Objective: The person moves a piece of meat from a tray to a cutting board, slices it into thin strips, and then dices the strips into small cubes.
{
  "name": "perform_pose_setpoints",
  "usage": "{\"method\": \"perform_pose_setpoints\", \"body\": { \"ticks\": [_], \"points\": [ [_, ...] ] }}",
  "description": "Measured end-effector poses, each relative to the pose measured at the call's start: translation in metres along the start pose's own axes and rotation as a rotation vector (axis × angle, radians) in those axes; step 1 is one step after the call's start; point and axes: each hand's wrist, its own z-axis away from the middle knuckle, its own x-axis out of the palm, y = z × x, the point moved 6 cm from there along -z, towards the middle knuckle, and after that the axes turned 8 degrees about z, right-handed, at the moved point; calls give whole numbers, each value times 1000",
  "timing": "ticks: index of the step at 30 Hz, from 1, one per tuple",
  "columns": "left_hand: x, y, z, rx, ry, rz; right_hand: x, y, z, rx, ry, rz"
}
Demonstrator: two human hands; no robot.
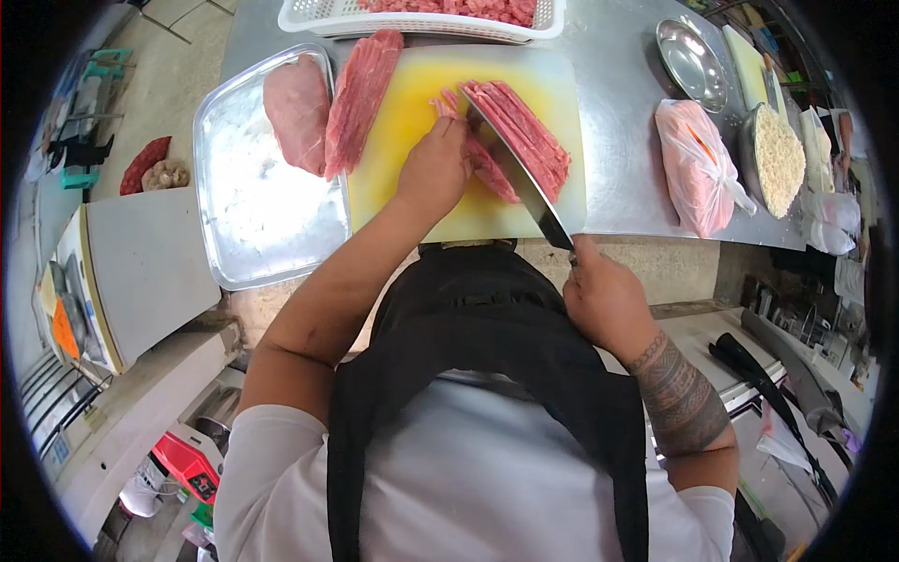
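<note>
A long-bladed knife [523, 180] lies slantwise over the yellow-white cutting board [393, 201], its handle inside my closed right hand [607, 292] at the board's near right corner. Left of the blade, my left hand [436, 167] has its fingers bent together at some thin meat strips [489, 171]; whether they grip a strip is hard to make out. A bundle of sliced red meat [520, 131] sits against the blade's right side. One large red meat piece [363, 98] rests across the board's left edge and the metal tray, beside a paler piece [297, 112] on the tray.
The metal tray [217, 187] stands left of the board. A white basket [328, 23] of cut meat is behind it. To the right are a plastic bag [695, 169] of pink contents, a steel bowl [691, 64] and a bowl of pale chopped food [777, 161].
</note>
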Motion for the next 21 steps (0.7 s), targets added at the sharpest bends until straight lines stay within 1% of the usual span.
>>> {"method": "perform_pose_setpoints", "body": {
  "ticks": [3,7,9,12,15,19,21],
  "points": [
    [2,-6,-1,29,36,-19,-1,-10,-17,11,-52,11],
    [1,-6,-3,48,97,14,0,-17,-35,-1,-14,19],
    [2,-4,-7,18,70,0,-4,-19,-39,-14,9,12],
    [0,1,-6,-23,43,-7,-11,-6,-34,21,29,-24],
    [-4,0,0,-32,56,31,-12,12,-24,122,101,-28],
    [-4,-2,4,20,48,84,-13,17,-12,86,103,-39],
    [-4,-2,3,4,15,89,-11,15,-5,53,91,-50]
  ]
}}
